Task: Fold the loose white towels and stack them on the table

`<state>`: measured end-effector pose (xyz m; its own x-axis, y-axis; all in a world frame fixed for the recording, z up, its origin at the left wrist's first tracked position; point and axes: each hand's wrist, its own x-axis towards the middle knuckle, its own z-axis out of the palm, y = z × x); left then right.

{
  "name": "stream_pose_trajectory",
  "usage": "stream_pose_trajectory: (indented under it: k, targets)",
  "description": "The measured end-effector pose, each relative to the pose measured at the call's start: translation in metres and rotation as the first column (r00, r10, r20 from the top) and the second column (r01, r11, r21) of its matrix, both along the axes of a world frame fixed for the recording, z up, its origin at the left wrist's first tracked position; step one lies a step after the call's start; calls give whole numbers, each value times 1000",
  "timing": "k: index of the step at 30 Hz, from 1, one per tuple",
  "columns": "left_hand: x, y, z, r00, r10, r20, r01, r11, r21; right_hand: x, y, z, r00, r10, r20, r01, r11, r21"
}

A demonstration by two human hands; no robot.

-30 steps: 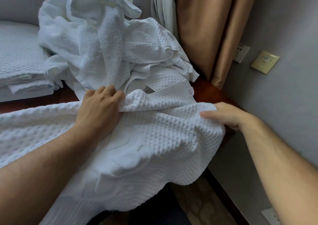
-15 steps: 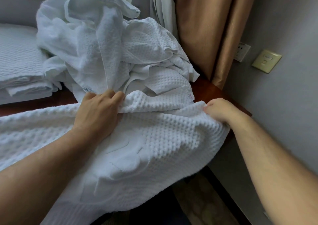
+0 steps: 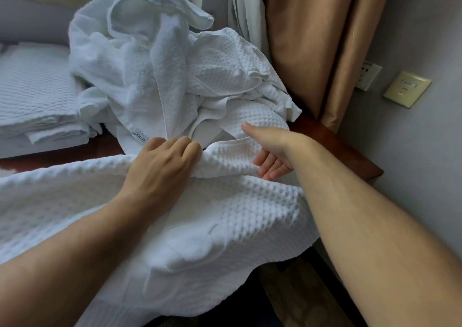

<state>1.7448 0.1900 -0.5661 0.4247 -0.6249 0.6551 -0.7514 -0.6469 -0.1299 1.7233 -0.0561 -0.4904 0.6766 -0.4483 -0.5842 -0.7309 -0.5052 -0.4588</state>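
Fingers (image 3: 272, 168) of right hand (image 3: 275, 149) now spread, nearer left hand (image 3: 162, 169); left grips towel (image 3: 250, 214).

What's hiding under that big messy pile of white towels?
The brown wooden table shows just past the right side of the loose pile, and a strip of it shows in front on the left. Anything lying right beneath the pile is covered, so I cannot tell.

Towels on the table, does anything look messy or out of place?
Yes. A crumpled heap of unfolded towels sits behind the left hand, unlike the neat folded stack at left. The waffle towel the left hand grips hangs over the table edge.
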Motion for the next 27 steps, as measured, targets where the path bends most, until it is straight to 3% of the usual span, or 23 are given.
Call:
stream_pose_trajectory:
  k: [3,7,10,11,13,15,16,18,21,25,27]
  targets:
    - [-4,-1,1,998,-36,45,36,999,8,16,13,-8,1000,11,-6,-11,989,-145]
    - [-9,1,1,997,-74,26,73,997,38,14,22,-9,997,63,-53,-73,975,-210]
    - [-12,6,6,999,14,35,-17,995,99,9,16,-4,975,-48,218,56,998,-31]
    - [-13,9,8,996,82,22,-84,989,118,9,14,1,917,-147,370,118,988,100]
    - [-14,17,13,973,210,-96,-192,967,165,3,4,4,657,-366,659,164,923,349]
    - [-13,25,17,927,300,-224,-247,940,236,-12,-2,-8,425,-563,709,130,813,567]
    - [-14,27,19,916,316,-246,-251,932,261,-20,-4,-20,418,-635,649,128,749,650]
    - [-22,28,20,935,275,-224,-216,942,256,-32,-4,-42,527,-670,523,168,685,709]
    - [-43,23,11,983,140,-120,-112,971,211,-33,-2,-53,568,-649,507,208,709,674]
    - [-53,29,0,998,-26,-52,30,997,75,-41,5,-58,349,-718,602,268,692,670]
    - [-57,30,-2,994,-96,-53,98,994,48,-56,6,-64,259,-699,667,395,706,587]
